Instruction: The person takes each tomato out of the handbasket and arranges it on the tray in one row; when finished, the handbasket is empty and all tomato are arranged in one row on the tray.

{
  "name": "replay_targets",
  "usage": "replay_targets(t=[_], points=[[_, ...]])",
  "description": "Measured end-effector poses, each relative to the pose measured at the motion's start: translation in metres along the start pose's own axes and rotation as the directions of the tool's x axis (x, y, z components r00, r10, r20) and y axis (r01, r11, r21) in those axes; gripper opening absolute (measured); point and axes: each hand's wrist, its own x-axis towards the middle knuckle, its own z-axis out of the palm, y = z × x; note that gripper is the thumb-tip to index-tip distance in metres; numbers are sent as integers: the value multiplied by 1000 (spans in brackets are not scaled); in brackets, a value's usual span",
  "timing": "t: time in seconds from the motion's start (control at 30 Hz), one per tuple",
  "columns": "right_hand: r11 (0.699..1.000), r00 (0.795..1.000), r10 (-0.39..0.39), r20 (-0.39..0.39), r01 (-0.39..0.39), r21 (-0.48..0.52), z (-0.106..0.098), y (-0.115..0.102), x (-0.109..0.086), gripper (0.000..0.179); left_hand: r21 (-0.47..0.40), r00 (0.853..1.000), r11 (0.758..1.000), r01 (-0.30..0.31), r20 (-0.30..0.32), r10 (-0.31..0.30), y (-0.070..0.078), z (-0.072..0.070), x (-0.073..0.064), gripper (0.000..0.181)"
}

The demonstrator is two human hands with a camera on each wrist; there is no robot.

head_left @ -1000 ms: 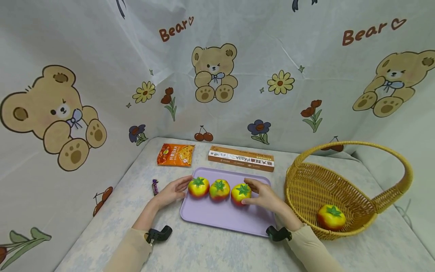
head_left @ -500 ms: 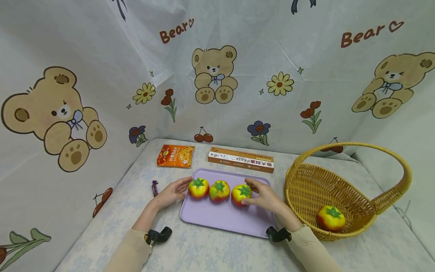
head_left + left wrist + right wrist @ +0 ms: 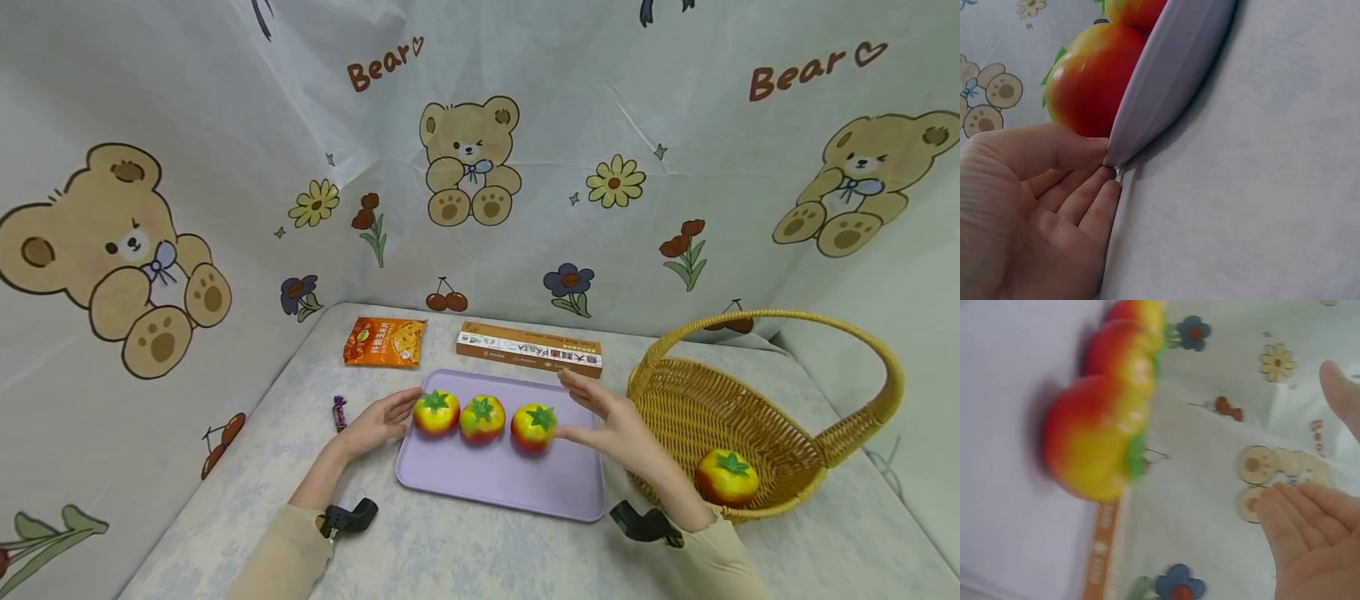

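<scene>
Three glossy yellow-and-red fruits with green leafy tops, shaped like tomatoes, sit in a row on a lilac tray [image 3: 498,492]: a left one [image 3: 436,413], a middle one [image 3: 482,419] and a right one [image 3: 533,428]. At the tray's left edge is my left hand [image 3: 375,427], its thumb touching the rim in the left wrist view and its fingers loosely extended beside it. My right hand [image 3: 618,425] hovers over the tray's right side, fingers straight and thumb spread, holding nothing. In the right wrist view its palm [image 3: 1322,556] is apart from the blurred right fruit [image 3: 1094,437].
A wicker basket [image 3: 675,392] with a tall handle stands at the right, holding a similar fruit [image 3: 727,477]. Behind the tray lie a pasta box [image 3: 528,348] and an orange snack packet [image 3: 385,342]. A small purple-wrapped candy [image 3: 340,413] lies left of the tray.
My right hand has let go of the right fruit and moved right and back toward me, its fingers spreading. The left hand and the three fruits stay about where they were.
</scene>
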Motion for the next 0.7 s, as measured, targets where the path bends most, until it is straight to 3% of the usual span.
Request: replay_targets(t=[0.37, 0.7], points=[[992, 992, -91, -89, 82, -101, -57, -28, -25, 76, -8, 999, 999, -35, 9, 35, -1, -1, -1, 65], [982, 969, 48, -241, -89, -165, -101, -13, -67, 70, -1, 1000, 1000, -29, 9, 29, -2, -1, 0, 64]])
